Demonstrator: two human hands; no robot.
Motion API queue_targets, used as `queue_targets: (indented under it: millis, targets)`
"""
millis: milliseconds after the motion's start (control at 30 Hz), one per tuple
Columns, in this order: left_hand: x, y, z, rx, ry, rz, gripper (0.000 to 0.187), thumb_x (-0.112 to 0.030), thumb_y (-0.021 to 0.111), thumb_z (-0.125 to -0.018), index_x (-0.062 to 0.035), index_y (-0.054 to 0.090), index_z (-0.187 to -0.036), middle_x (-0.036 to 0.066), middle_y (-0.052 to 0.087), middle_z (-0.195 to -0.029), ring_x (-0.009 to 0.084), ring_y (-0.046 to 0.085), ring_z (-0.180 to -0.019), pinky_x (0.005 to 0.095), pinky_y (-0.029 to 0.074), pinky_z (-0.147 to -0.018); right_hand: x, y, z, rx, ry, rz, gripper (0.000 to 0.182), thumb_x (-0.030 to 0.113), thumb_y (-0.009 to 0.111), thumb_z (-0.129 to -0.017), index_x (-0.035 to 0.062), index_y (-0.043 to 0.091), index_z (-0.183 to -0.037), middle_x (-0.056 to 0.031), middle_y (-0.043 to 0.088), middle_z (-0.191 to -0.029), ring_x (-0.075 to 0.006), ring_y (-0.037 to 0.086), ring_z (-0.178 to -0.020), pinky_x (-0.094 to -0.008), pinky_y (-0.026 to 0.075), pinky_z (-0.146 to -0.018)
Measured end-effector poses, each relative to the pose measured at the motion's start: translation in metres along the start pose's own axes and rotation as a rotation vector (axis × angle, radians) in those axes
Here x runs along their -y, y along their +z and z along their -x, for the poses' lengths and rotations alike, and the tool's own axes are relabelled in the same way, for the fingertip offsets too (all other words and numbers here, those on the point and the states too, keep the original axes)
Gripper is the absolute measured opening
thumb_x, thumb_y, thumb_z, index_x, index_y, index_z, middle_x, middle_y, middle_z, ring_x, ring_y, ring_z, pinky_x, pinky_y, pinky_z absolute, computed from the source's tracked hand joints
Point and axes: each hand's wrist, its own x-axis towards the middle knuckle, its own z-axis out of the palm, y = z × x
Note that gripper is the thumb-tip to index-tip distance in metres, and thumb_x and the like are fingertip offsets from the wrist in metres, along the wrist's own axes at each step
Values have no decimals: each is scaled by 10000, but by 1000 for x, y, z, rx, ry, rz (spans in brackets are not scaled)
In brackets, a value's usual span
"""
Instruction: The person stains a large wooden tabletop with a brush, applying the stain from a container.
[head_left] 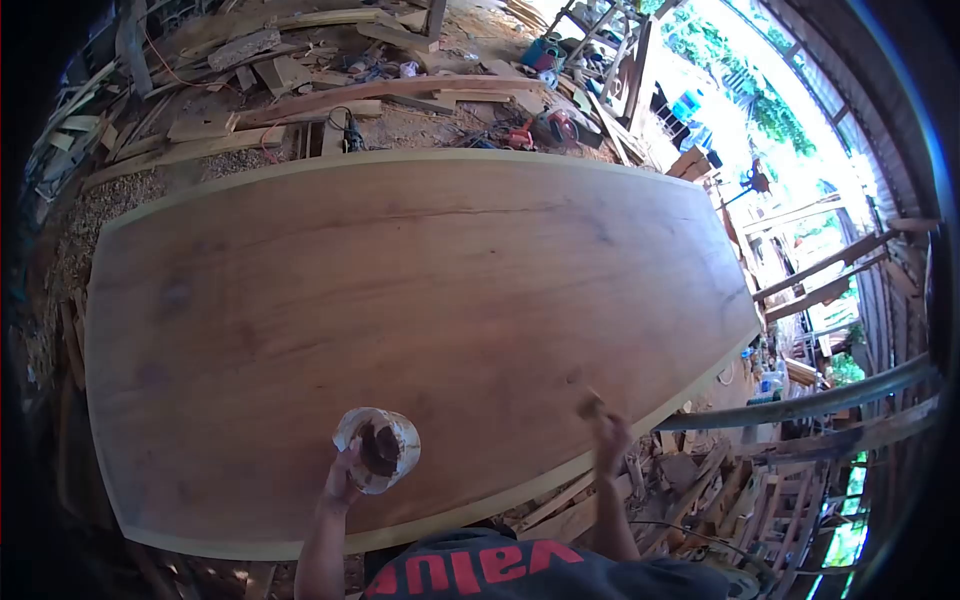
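My left hand [343,478] is closed on the rim of a white tub [405,445] with stained sides. Dark brown stuff [380,448] coats the inside of the tub, which tilts over the near part of a large wooden panel [420,290]. To the right, my right hand [611,440] is closed around a small tan tool [590,404]. That tool is blurred and points up and left, over the panel near its front right edge. A small dark knot mark shows on the wood just beyond it.
A pale edging strip [480,156] runs round the panel. Scrap boards [400,95] and shavings litter the ground behind it, along with a red power tool [520,137]. A metal pipe [800,405] reaches towards the panel's right side. More offcuts [690,490] lie at the lower right.
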Motion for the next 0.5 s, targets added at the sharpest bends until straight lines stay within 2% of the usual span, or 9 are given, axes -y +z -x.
queue_targets:
  millis: [33,67,100,133,167,233,300,367,500]
  targets:
    - [-2,-1,-1,11,-1,-52,587,-332,562,-861,-44,340,-1322,97,453,-1277,223,447,-1180,382,367,-1003,36,45,1,152,-150,-244,205,33,513,-816,6,622,-988,-105,630,-964,-176,588,-925,-284,454,-814]
    - [-2,-4,-1,12,9,-57,587,-332,562,-861,-44,340,-1322,97,453,-1277,223,447,-1180,382,367,-1003,79,88,3,418,-20,-573,220,-5,496,-838,16,618,-1020,-100,613,-1016,-176,562,-991,-285,420,-891]
    - [0,-9,-1,-7,-7,-77,599,-337,567,-856,-44,334,-1324,93,450,-1278,219,443,-1182,379,362,-1007,111,145,16,555,-87,-877,202,-1,494,-859,7,623,-1015,-79,623,-988,-166,576,-969,-277,434,-867]
    - [2,-15,-2,-26,-20,-102,611,-343,573,-852,-44,328,-1326,90,447,-1279,216,439,-1184,375,357,-1010,130,204,30,676,1,-961,166,41,507,-877,-6,626,-984,-71,630,-954,-148,593,-901,-262,454,-816]
    - [5,-21,-3,-25,-1,-117,611,-343,573,-852,-44,328,-1326,90,447,-1279,216,439,-1184,375,357,-1010,196,214,37,769,-273,-618,149,71,526,-879,-17,619,-956,-86,636,-892,-116,594,-834,-249,468,-735]
    - [10,-29,-5,-46,-17,-77,633,-350,588,-841,-45,323,-1329,89,435,-1290,216,430,-1193,370,349,-1018,230,315,43,906,-350,-702,175,149,571,-859,-4,609,-936,-84,603,-727,-82,553,-669,-284,440,-578]
    - [1,-6,-3,-22,15,-72,650,-343,604,-831,-46,316,-1332,90,419,-1306,217,423,-1201,372,343,-1023,260,378,33,847,-230,-691,179,173,580,-853,3,625,-887,-37,578,-688,-76,499,-567,-277,386,-493]
    - [9,-16,-1,-66,14,-29,666,-345,622,-819,-46,318,-1330,91,418,-1305,219,423,-1202,373,346,-1022,272,383,4,834,142,-922,144,144,560,-864,17,628,-872,3,545,-680,-62,465,-531,-246,349,-450]
    - [6,-2,0,-28,39,-38,674,-338,641,-806,-50,319,-1323,84,436,-1269,221,430,-1188,369,359,-1009,174,341,-78,564,144,-1068,202,130,615,-833,1,603,-989,-2,531,-657,-73,484,-529,-217,359,-438]
